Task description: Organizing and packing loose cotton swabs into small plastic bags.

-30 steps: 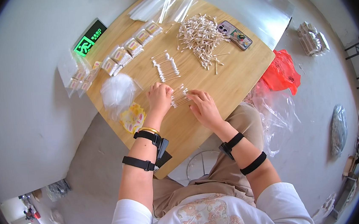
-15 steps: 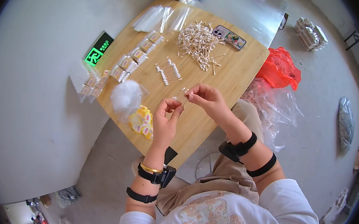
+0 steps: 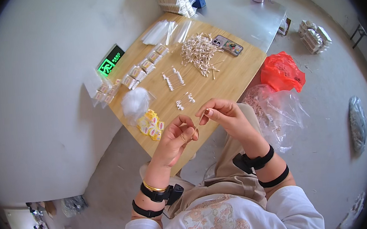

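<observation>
My right hand [image 3: 227, 116] is closed, thumb and forefinger pinching a thin pale stick [image 3: 201, 118] that looks like a cotton swab. Just left of it, my left hand [image 3: 176, 138] has its fingertips drawn together near the stick's lower end; what lies in them is mostly hidden. A small row of cotton swabs [image 3: 185, 101] lies on the wooden table [image 3: 225, 73] beyond my fingers. Farther off is a second row of cotton swabs [image 3: 173, 78]. The big loose heap of cotton swabs [image 3: 200, 52] spreads behind, beside a phone [image 3: 228, 45].
Packed swab bags [image 3: 146, 66] line the table's left side, near a clear bag with white stuff [image 3: 135, 104] and yellow labels [image 3: 151, 125]. Clear plastic sleeves [image 3: 159, 32] lie at the back. Red bag [image 3: 281, 72] and clear bag [image 3: 275, 111] stand right of the table.
The bunch of swabs that was between my fingers now lies on the table as a small row. Both hands have drawn back toward me, and the view has shifted slightly.
</observation>
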A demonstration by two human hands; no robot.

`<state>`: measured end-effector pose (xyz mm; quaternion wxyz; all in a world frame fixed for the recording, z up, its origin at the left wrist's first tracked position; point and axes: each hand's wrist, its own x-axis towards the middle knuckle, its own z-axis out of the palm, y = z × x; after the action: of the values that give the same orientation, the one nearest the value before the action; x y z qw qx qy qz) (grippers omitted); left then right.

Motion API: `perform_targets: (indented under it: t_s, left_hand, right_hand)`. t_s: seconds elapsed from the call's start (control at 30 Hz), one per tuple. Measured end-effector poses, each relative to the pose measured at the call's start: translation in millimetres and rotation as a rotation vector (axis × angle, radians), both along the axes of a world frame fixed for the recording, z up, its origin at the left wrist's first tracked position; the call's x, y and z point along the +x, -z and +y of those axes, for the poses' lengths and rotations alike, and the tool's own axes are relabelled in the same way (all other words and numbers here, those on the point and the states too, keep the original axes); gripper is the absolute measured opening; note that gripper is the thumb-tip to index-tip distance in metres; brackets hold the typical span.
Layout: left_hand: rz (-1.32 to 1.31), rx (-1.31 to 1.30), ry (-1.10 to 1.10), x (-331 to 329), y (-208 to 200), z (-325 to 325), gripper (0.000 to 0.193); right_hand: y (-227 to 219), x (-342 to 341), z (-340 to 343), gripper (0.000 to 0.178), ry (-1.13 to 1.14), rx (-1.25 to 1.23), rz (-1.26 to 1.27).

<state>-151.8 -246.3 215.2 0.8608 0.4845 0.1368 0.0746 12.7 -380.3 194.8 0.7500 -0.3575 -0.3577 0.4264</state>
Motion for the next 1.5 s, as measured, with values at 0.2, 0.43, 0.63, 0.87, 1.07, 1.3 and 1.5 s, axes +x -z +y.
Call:
perform_targets:
  t_s: [0.2,0.43,0.63,0.87,1.07,1.3,1.5]
  left_hand:
    - [-0.019,-0.159,0.108,3,-4,-19,0.017]
    - [0.126,0.101,0.029,-2,-5,-35,0.046]
    - [0.252,0.154,0.025,-11,30,-21,0.044]
    - [0.390,0.171,-0.055,-14,58,-3,0.031]
    - [0.290,0.614,-0.300,38,141,60,0.028]
    - [0.529,1.603,-0.384,101,182,133,0.033]
    - [0.533,1.705,-0.298,119,190,154,0.029]
  right_hand:
    - [-15,-15,-23,0.015,0.154,0.009,-0.022]
    - [-43,29,-96,0.012,1.148,-0.006,-0.766]
    - [59,221,-192,0.023,1.603,-0.691,-1.031]
    - [228,229,-213,0.035,1.027,-1.275,-0.746]
    - [176,178,-111,0.017,0.851,-0.931,-0.748]
    - [94,95,16,0.015,0.400,-0.572,-0.693]
    - [90,76,49,0.015,0.335,-0.561,-0.620]
